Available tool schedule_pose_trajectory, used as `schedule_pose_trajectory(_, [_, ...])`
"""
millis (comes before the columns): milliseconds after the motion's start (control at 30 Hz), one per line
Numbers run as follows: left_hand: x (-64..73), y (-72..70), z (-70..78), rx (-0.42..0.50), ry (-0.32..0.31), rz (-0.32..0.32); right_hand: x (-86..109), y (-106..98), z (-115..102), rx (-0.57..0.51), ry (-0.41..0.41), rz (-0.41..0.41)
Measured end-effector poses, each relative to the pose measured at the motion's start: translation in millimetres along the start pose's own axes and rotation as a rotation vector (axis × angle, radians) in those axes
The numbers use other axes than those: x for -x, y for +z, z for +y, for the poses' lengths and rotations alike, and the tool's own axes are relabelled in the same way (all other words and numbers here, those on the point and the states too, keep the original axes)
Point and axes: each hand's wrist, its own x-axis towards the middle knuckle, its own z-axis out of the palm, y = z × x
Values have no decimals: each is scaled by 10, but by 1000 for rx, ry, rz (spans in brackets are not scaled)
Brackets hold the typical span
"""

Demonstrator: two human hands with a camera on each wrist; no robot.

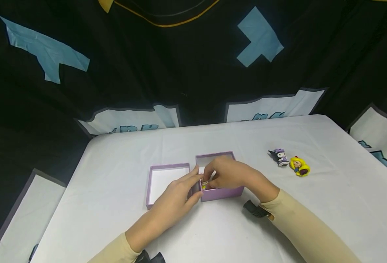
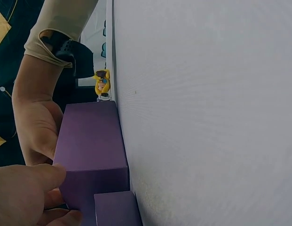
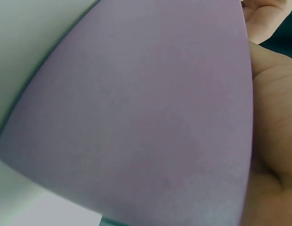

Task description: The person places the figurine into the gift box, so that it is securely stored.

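Note:
A lilac open box (image 1: 222, 194) stands on the white table. My right hand (image 1: 228, 172) reaches down into its left part and pinches a small yellow figurine (image 1: 204, 185), mostly hidden by the fingers. My left hand (image 1: 177, 193) lies along the box's left side, fingers extended and touching its rim; in the left wrist view its thumb rests against a corner of the box (image 2: 91, 136). The right wrist view is filled by the box's lilac wall (image 3: 136, 113), with the right hand (image 3: 277, 122) behind its edge. The box hides the right fingertips there.
A shallow lilac lid (image 1: 149, 186) with a white inside lies just left of the box, partly under the left hand. To the right are a black, white and purple figurine (image 1: 280, 157) and a yellow-haired figurine (image 1: 299, 166). A black patterned cloth hangs behind the table.

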Motion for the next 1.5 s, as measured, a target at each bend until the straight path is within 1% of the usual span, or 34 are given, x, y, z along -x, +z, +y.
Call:
schedule_pose_trajectory(67, [1, -2, 0, 1, 1, 3, 16, -2, 4, -19, -5, -1])
schedule_pose_trajectory(133, [3, -3, 1, -1, 1, 5, 31, -3, 12, -15, -11, 8])
schedule_pose_trajectory(300, [6, 6, -5, -4, 8, 12, 69, -7, 30, 42, -28, 55])
schedule_pose_trajectory(533, [8, 19, -13, -18, 13, 25, 184, -44, 55, 59, -16, 171])
schedule_pose_trajectory(700, [3, 22, -9, -6, 1, 20, 313, -80, 106, 41, -41, 261])
schedule_pose_trajectory(833, [4, 25, -12, -4, -3, 24, 396, -99, 139, 29, -42, 333])
schedule_pose_trajectory(933, [5, 28, -17, -7, -4, 27, 449, -111, 164, 13, -22, 383])
schedule_pose_trajectory(1067, [8, 28, -18, -6, -15, 14, 523, -128, 212, -19, 35, 441])
schedule_pose_trajectory(1267, [15, 30, -22, -8, -23, -2, 635, -168, 280, -41, 117, 491])
schedule_pose_trajectory(1500, [11, 35, -25, -13, -13, 4, 745, -195, 404, -92, 157, 541])
